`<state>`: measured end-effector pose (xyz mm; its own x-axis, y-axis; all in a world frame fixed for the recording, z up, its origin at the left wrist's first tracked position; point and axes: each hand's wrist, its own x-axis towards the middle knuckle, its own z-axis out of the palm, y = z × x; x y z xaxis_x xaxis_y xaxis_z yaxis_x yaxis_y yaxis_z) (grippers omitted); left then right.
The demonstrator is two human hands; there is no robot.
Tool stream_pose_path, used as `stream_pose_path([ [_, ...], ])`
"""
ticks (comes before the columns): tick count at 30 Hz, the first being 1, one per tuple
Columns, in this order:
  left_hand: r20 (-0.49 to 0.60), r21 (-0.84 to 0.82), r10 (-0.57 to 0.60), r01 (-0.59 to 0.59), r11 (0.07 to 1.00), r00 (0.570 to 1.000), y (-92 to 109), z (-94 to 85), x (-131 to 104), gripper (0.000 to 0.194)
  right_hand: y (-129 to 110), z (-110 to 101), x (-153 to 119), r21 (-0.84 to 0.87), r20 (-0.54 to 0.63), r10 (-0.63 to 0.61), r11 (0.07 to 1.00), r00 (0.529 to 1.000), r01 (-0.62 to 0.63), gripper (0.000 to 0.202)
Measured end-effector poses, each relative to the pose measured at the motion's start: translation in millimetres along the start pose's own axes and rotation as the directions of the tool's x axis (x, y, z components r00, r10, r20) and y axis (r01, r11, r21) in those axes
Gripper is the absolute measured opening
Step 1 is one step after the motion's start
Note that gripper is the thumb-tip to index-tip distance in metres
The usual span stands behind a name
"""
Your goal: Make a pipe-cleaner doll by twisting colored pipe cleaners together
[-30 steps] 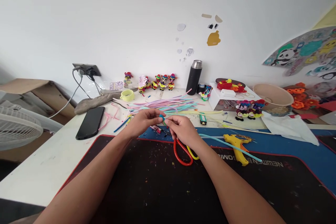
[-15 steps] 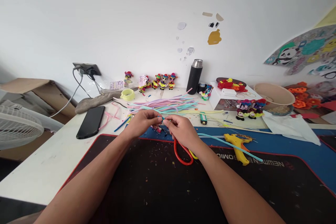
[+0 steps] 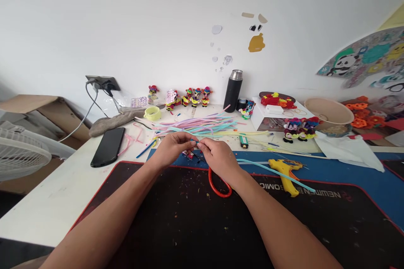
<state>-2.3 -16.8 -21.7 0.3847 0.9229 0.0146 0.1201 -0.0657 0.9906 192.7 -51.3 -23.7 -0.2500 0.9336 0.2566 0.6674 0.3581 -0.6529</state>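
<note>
My left hand (image 3: 173, 148) is closed in a pinch above the mat's far edge, thumb and forefinger on a small blue piece (image 3: 193, 141), perhaps pipe cleaner. Opposite it, my right hand (image 3: 220, 154) pinches the same piece, its fingertips touching or almost touching the left ones. Most of the piece is hidden by the fingers. Under my right hand a red loop handle of scissors (image 3: 221, 195) shows; their blades are covered. Beyond both hands lies a bundle of pastel pipe cleaners (image 3: 195, 125).
A yellow glue gun (image 3: 285, 174) lies right, crossed by a light blue pipe cleaner (image 3: 301, 184). Further back stand a black thermos (image 3: 232, 92) and several fuzzy figurines (image 3: 197, 97). A phone (image 3: 108, 147) and a fan (image 3: 23, 149) are left. A black mat (image 3: 189, 227) lies in front.
My right hand has turned slightly, so the yellow bit beside the red handle is mostly covered. Both hands keep their pinch on the blue piece. The view has shifted a little.
</note>
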Motion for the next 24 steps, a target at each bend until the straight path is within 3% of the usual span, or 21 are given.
stream_pose_path([
  [6, -0.108, 0.346, 0.253, -0.202, 0.916, 0.961, 10.0, 8.1, -6.6, 0.016, -4.3, -0.7, 0.3, 0.196, 0.023, 0.089, 0.976, 0.996, -0.091, 0.029],
  [11, -0.055, 0.188, 0.111, -0.099, 0.977, 0.992, 8.4, 8.3, -4.7, 0.027, -7.6, -2.7, -0.1, 0.276, 0.044, 0.149, 0.948, 0.988, -0.156, 0.030],
  [15, -0.062, 0.135, 0.084, -0.075, 0.988, 0.995, 7.7, 3.7, -2.8, 0.040, -6.4, -6.7, 0.7, 0.130, -0.041, 0.068, 0.990, 0.997, -0.063, 0.027],
  [19, -0.039, 0.198, 0.056, -0.047, 0.979, 0.998, 9.5, -4.6, -1.8, 0.041, -4.9, -7.3, 0.1, -0.004, -0.040, 0.018, 1.000, 0.999, -0.018, 0.027],
  [24, 0.095, 0.297, -0.028, -0.001, 0.955, 0.995, 16.8, -11.0, -3.2, 0.034, -5.5, -3.5, -2.1, -0.124, 0.006, -0.011, 0.992, 1.000, 0.012, 0.025],
])
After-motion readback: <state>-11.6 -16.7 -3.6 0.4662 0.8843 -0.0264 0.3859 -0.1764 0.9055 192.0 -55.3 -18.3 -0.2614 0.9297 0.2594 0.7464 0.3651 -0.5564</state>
